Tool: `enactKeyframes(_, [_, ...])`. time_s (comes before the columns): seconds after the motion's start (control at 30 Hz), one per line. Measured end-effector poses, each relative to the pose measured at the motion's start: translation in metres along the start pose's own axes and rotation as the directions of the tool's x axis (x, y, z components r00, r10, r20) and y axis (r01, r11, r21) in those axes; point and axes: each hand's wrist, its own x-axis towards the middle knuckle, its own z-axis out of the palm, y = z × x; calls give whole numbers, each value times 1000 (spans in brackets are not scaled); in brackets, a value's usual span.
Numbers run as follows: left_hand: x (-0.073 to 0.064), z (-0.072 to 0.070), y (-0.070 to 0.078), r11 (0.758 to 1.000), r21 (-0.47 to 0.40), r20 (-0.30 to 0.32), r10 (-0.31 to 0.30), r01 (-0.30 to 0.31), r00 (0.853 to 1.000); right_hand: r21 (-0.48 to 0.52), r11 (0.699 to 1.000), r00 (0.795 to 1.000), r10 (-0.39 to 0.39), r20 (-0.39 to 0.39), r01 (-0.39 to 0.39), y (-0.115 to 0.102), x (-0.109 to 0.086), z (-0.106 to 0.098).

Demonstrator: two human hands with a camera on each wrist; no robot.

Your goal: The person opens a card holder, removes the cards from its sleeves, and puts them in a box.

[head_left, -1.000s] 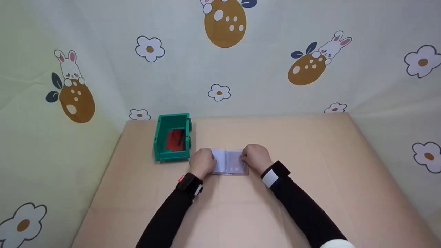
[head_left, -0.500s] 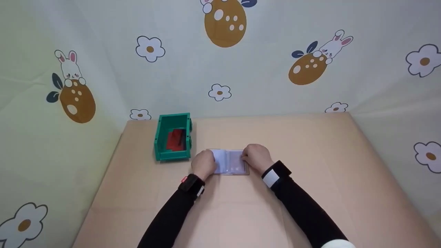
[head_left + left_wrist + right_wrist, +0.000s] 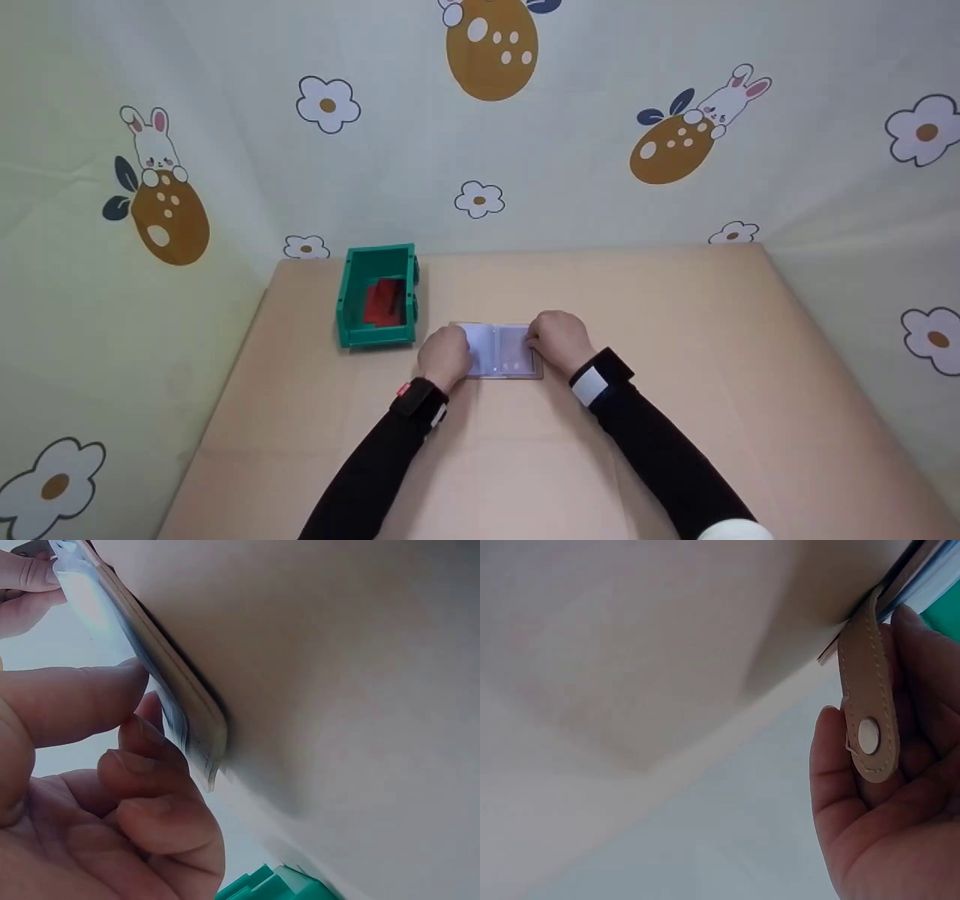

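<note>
A small card holder (image 3: 516,351) with clear plastic sleeves lies spread open on the table, seen in the head view. My left hand (image 3: 444,355) pinches its left side; in the left wrist view the thumb (image 3: 82,694) presses on the sleeves, the other fingers curled beside the edge. At the opposite side, my right hand (image 3: 561,340) grips the right edge between thumb and fingers. From that edge a tan stitched strap (image 3: 868,682) with a round metal snap (image 3: 868,736) hangs across the right fingers, as the right wrist view shows.
A green plastic bin (image 3: 377,335) stands at the back left of the table, close to my left hand. Inside it lie flat red pieces (image 3: 381,304) with something dark on top. Patterned cloth (image 3: 405,150) surrounds the table at the back and sides.
My left hand has shifted slightly to the right over the left sleeves. The right hand keeps its grip in the same place, and the bin has not moved.
</note>
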Motion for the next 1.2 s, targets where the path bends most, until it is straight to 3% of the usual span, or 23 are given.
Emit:
enactKeyframes(0.33, [1,1,-2,999,-10,-15,34,-34,999,-23,999,999,-45,-18,44,-3,1,4])
enactKeyframes(0.7, [1,1,-4,999,-4,-20,33,-33,999,-14,994,992,-109,-69,109,-10,3,5])
enactKeyframes(0.87, [1,0,-3,1000,-19,-12,17,-17,1000,16,996,996,-87,-30,87,-11,6,5])
enactKeyframes(1.2, [-1,-1,-4,998,-26,-35,61,-62,998,-1,998,998,-64,24,64,-14,11,7])
